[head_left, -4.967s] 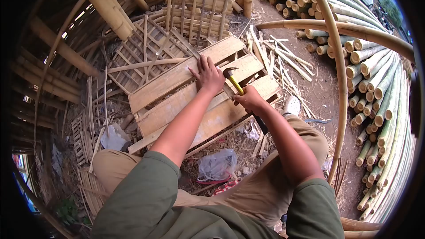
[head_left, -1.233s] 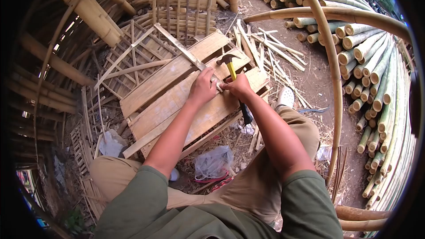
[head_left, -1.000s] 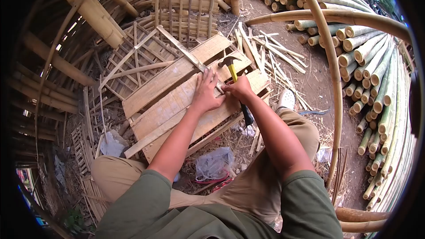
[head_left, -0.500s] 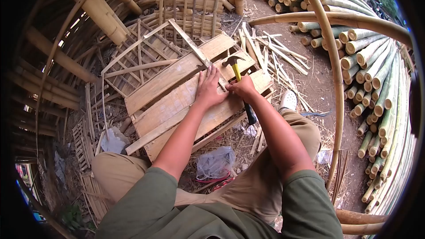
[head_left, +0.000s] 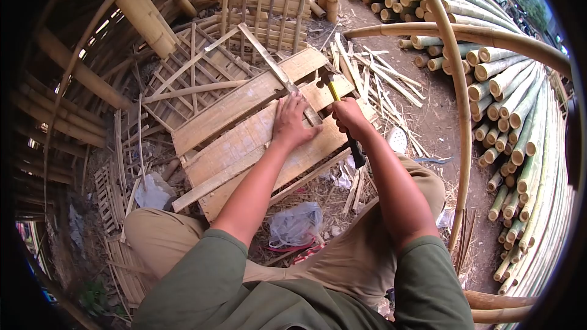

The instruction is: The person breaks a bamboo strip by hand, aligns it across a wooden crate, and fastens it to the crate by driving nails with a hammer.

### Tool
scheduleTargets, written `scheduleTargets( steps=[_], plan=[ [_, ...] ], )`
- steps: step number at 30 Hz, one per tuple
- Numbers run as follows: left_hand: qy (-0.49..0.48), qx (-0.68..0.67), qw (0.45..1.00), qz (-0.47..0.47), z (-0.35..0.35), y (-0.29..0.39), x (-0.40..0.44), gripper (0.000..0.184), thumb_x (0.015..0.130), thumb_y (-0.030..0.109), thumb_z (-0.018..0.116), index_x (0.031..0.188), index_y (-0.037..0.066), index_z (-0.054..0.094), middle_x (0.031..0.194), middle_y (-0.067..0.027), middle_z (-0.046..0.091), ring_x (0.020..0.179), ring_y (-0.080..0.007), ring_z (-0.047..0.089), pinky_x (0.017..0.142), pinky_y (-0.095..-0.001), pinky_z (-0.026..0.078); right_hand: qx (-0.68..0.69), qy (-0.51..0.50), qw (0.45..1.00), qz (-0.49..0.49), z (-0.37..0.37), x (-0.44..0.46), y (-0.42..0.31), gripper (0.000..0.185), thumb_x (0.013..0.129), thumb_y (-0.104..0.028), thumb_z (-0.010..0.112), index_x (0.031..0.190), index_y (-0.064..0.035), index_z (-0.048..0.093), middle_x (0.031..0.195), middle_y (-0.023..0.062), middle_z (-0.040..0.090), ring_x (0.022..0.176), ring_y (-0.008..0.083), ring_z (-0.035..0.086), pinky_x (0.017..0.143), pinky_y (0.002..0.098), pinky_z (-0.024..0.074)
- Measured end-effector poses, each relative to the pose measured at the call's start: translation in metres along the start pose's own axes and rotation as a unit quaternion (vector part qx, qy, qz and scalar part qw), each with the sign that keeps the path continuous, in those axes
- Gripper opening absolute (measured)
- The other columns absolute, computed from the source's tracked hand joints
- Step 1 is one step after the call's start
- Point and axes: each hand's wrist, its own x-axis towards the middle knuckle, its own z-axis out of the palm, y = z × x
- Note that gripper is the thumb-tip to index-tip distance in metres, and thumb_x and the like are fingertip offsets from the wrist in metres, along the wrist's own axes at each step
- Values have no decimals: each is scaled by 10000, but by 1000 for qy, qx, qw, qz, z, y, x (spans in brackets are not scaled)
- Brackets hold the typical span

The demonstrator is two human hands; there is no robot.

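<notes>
My right hand (head_left: pixel 350 116) is closed around a hammer (head_left: pixel 334 89) with a yellow and black handle. The hammer's dark head points away from me, above the right side of a low wooden bench (head_left: pixel 235 146) made of spaced planks. On the planks lies my left hand (head_left: pixel 292 121), fingers stretched out against a bamboo strip (head_left: pixel 269 58), with the thumb near its closer end. That strip belongs to an angled bamboo frame reaching beyond the bench. Whether anything small sits under my left fingers cannot be made out.
Cut bamboo poles (head_left: pixel 520 104) are stacked along the right, behind a curved bamboo rail (head_left: pixel 455 61). Split slivers (head_left: pixel 385 73) litter the ground beyond the bench. Lattice panels (head_left: pixel 263 15) lean at the back. A clear plastic bag (head_left: pixel 295 225) lies between my legs.
My right hand and the hammer have shifted slightly right, apart from my left thumb. The frame strip has swung a little, its near end now more to the right. My left hand stays on it.
</notes>
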Motion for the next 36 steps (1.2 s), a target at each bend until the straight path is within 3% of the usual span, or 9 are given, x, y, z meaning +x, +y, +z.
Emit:
scheduleTargets(
  steps=[5,10,12,18,21,25,30,35,36],
  plan=[
    [10,-18,1000,5,-6,3,-1,748,684,501,792,1269,83,588,1452,-137,438,1407,-265,341,1217,-438,145,-129,18,988,-86,2,-7,-1,138,814,-129,661,806,9,661,589,13,538,452,93,440,404,288,340],
    [60,-10,997,40,3,-2,-3,722,699,471,790,1255,55,591,1435,-145,446,1375,-275,377,1210,-442,174,-124,-17,989,-77,4,-5,1,164,818,-110,709,934,6,714,629,13,595,476,81,464,427,271,355],
    [75,-51,992,91,5,-4,-2,655,703,441,793,1190,37,623,1399,-178,489,1354,-325,414,1190,-465,228,-123,-23,990,-61,8,-8,-2,177,823,-108,721,957,7,714,636,15,607,487,81,474,434,269,359],
    [80,-35,990,114,9,-5,-2,549,754,409,761,1115,21,616,1341,-180,555,1321,-311,471,1161,-478,286,18,-73,997,0,14,-8,-6,99,923,-85,618,956,2,650,635,4,571,514,96,453,446,258,358],
    [81,-26,989,120,7,-4,-2,515,806,410,715,1124,21,605,1335,-181,560,1331,-311,462,1157,-481,290,133,-88,987,-15,19,-7,-7,176,955,-69,553,1118,-1,557,792,32,592,572,102,471,443,251,355],
    [86,-21,988,126,11,-6,0,473,847,408,672,1119,28,602,1323,-185,566,1326,-314,467,1155,-483,292,148,-72,986,-24,17,-1,-3,187,950,-52,544,1126,7,557,774,34,580,571,104,467,447,243,339],
    [83,-23,989,117,14,-8,-1,467,866,401,632,1139,24,602,1340,-174,553,1324,-304,463,1166,-476,273,270,-122,955,-30,12,6,-1,260,933,-17,546,1190,20,528,801,43,574,579,104,453,467,240,317],
    [73,-33,990,116,9,-5,-2,437,853,372,649,1126,34,602,1313,-165,565,1314,-305,470,1167,-475,272,261,-85,961,-41,14,1,-4,218,932,-9,557,1146,22,527,875,91,638,640,152,584,499,245,405],
    [76,-31,989,119,9,-5,-2,434,849,367,653,1126,37,600,1305,-163,568,1312,-305,471,1168,-475,271,252,-78,964,-41,14,0,-5,190,939,-9,551,1126,18,529,931,125,663,712,179,642,508,247,424]
  ],
)
